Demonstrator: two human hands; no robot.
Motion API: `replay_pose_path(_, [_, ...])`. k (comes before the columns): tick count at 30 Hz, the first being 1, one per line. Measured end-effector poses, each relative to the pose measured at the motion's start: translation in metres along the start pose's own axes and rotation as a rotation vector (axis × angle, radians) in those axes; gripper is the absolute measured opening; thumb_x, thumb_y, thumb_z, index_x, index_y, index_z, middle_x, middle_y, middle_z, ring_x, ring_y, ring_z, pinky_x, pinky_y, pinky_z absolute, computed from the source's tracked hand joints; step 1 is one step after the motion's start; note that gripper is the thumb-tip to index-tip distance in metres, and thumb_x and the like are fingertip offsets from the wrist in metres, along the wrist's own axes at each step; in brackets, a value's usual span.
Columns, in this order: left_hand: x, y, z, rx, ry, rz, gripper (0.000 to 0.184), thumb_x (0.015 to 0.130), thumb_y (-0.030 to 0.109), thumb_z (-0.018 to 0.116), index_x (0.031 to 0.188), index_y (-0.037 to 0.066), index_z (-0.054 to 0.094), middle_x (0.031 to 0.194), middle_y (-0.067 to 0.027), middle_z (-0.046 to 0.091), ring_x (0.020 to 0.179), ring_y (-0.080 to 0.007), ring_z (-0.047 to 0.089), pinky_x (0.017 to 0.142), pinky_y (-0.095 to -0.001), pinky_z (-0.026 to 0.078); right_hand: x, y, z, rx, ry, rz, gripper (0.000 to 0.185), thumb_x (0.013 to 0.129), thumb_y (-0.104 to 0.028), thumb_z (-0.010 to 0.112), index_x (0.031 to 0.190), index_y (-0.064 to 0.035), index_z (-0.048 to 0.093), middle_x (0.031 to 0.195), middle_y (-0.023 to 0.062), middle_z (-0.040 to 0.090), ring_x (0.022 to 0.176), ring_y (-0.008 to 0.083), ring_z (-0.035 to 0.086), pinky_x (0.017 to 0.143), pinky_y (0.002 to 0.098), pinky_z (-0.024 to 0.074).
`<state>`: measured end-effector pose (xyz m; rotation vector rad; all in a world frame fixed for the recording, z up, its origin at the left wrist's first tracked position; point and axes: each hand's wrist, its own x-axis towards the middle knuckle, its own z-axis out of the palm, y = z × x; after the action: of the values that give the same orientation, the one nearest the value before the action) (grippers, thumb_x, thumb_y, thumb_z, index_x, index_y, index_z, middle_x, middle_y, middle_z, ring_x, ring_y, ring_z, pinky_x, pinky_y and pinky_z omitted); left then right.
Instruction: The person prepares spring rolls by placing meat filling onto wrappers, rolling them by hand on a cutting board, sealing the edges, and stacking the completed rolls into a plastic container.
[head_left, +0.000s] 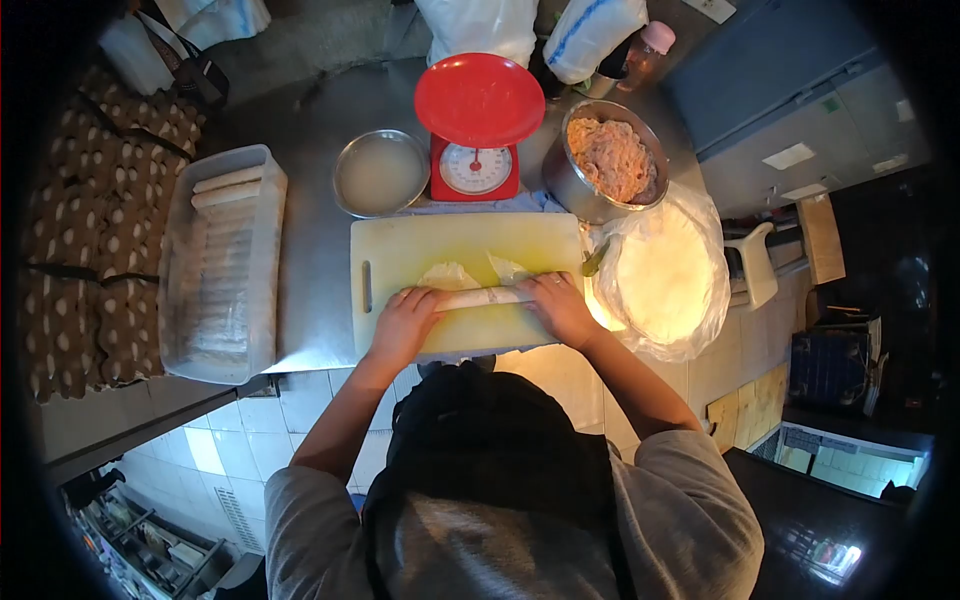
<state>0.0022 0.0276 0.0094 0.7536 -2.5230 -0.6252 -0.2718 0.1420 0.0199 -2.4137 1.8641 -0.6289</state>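
Note:
A long pale spring roll (485, 298) lies across the yellowish cutting board (400, 240), its thin wrapper partly open beyond it in two loose flaps. The fingers of my left hand (410, 315) are closed over the roll's left end. At the other end my right hand (558, 303) presses down with its fingers curled on the roll. To the right, a stack of round wrappers (665, 270) sits in clear plastic. Behind it stands a metal pot (580, 185) of orange-pink minced filling (615, 158).
At the left a plastic tub (270, 260) holds several finished rolls (225, 270). Beyond the board are a steel bowl (380, 172) of cloudy liquid and a red scale (478, 110). Egg trays (85, 230) are piled at far left.

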Motion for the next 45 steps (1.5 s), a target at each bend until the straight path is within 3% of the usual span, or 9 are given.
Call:
replay_pose_path(5, [0.0,-0.022,-0.018,-0.175,-0.067,-0.074,0.022,0.079,0.014,0.067,0.1,0.007,0.065,0.101,-0.0092,0.063,0.098,-0.0303,0.057,0.088,-0.0398,0.045,-0.004,0.021,-0.004,0.392,0.006,0.244,0.023,0.074,-0.017,0.073,0.092,-0.0109,0.062,0.084,0.0051,0.061,0.086,0.0267,0.059,0.083,0.0411,0.0408])
replay_pose_path(10, [0.035,-0.016,-0.032,0.075,0.014,-0.088,0.013,0.082,0.011,0.063,0.093,0.006,0.067,0.096,-0.0101,0.061,0.094,-0.0315,0.055,0.086,-0.041,0.044,0.026,0.037,-0.002,0.226,0.069,0.303,0.017,0.076,-0.016,0.072,0.091,-0.0094,0.068,0.082,0.005,0.06,0.084,0.0264,0.058,0.077,0.0372,0.0428])
replay_pose_path(16, [0.025,0.004,0.0,-0.013,0.076,-0.049,0.012,0.083,0.011,0.062,0.094,0.008,0.065,0.096,-0.0093,0.06,0.094,-0.0303,0.055,0.083,-0.0435,0.043,0.027,-0.005,-0.01,0.202,0.128,0.08,0.013,0.074,-0.012,0.072,0.086,-0.0102,0.067,0.086,0.0048,0.062,0.084,0.0255,0.058,0.078,0.0371,0.0426])
replay_pose_path(22, [0.06,-0.018,0.014,0.18,0.022,-0.114,0.009,0.087,0.016,0.057,0.094,0.011,0.059,0.088,-0.0078,0.063,0.087,-0.0288,0.059,0.077,-0.0426,0.043,0.052,0.04,0.006,0.356,-0.078,0.21,0.007,0.076,-0.013,0.07,0.082,-0.0099,0.066,0.087,0.006,0.061,0.088,0.026,0.058,0.081,0.0379,0.0416])
replay_pose_path(25, [0.089,-0.033,0.014,0.284,0.015,-0.108,0.007,0.087,0.016,0.057,0.092,0.011,0.057,0.087,-0.0062,0.063,0.087,-0.0282,0.06,0.077,-0.043,0.043,0.073,0.045,0.008,0.162,0.02,0.224,0.006,0.079,-0.015,0.067,0.08,-0.0099,0.066,0.086,0.0058,0.061,0.089,0.0258,0.058,0.08,0.039,0.042])
replay_pose_path(34, [0.068,-0.01,0.0,0.104,-0.036,0.161,0.035,0.079,0.028,0.067,0.109,0.012,0.06,0.101,-0.0064,0.06,0.099,-0.0266,0.055,0.085,-0.0429,0.04,0.07,0.018,-0.002,0.158,-0.039,0.07,0.046,0.067,-0.03,0.078,0.107,-0.0131,0.064,0.102,0.005,0.06,0.1,0.0256,0.056,0.085,0.0411,0.0383])
replay_pose_path(37, [0.079,-0.017,0.0,0.152,-0.097,0.091,0.044,0.077,0.031,0.07,0.115,0.012,0.059,0.111,-0.0064,0.057,0.105,-0.0269,0.052,0.09,-0.0419,0.038,0.078,0.035,0.005,0.044,-0.056,0.104,0.053,0.064,-0.033,0.079,0.111,-0.0138,0.063,0.104,0.0048,0.06,0.1,0.0257,0.056,0.085,0.041,0.038])
replay_pose_path(40, [0.092,-0.012,-0.011,0.236,0.171,0.041,0.047,0.078,0.03,0.07,0.119,0.011,0.057,0.115,-0.0083,0.057,0.106,-0.0295,0.052,0.092,-0.0426,0.037,0.091,0.039,0.005,0.026,-0.061,0.141,0.06,0.064,-0.037,0.079,0.116,-0.0138,0.061,0.106,0.0056,0.061,0.104,0.0262,0.056,0.088,0.0419,0.0376])
replay_pose_path(45, [0.065,0.002,-0.026,0.115,0.25,-0.068,0.043,0.081,0.025,0.068,0.12,0.009,0.056,0.113,-0.0107,0.059,0.106,-0.0332,0.052,0.092,-0.0448,0.038,0.108,0.021,0.012,0.031,-0.051,0.021,0.074,0.066,-0.041,0.078,0.128,-0.0097,0.052,0.119,0.01,0.057,0.115,0.0276,0.051,0.098,0.044,0.0348])
